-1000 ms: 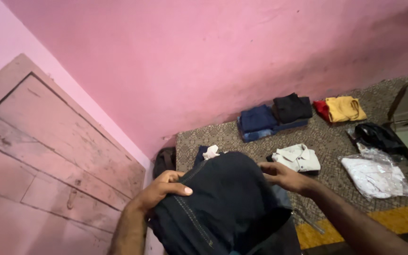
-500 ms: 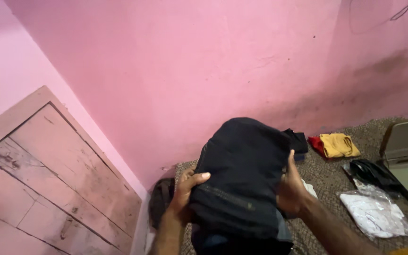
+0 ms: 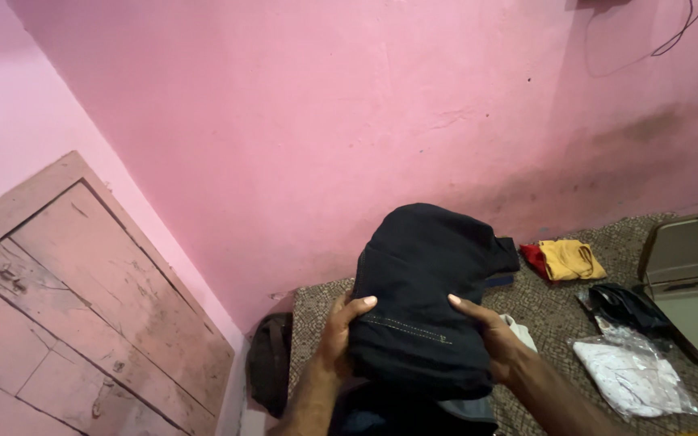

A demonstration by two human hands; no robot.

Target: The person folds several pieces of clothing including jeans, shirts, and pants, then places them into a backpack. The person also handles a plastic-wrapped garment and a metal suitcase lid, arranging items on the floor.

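Head view only. We have the folded black denim garment with pale stitching (image 3: 430,282) held up in the air in front of the pink plaster wall (image 3: 284,121), above the near-left part of the brown patterned bed cover (image 3: 563,315) and not resting on it. The left hand (image 3: 339,339) grips the garment's lower left edge, with the thumb on the front face and the other fingers curled behind it. The right hand (image 3: 493,343) grips the lower right edge the same way, thumb laid across the front by the stitched seam. Both hands are closed on cloth, neither spread. We judge this as mid-fold, with the bundle gathered and held between the two hands. Any next move calls for an even two-sided pinch so the layers don't slip. More dark cloth hangs below the hands, and what it is can't be told. Toward the far edge of the cover lie a folded yellow garment (image 3: 573,258) touching a red one (image 3: 535,257). Nearer the right edge are a crumpled black bundle (image 3: 624,305), a clear plastic bag with white cloth inside (image 3: 632,375) and an open grey suitcase (image 3: 692,274). A dark bag (image 3: 268,363) sits off the cover's left edge, beside the worn wooden door (image 3: 66,307).
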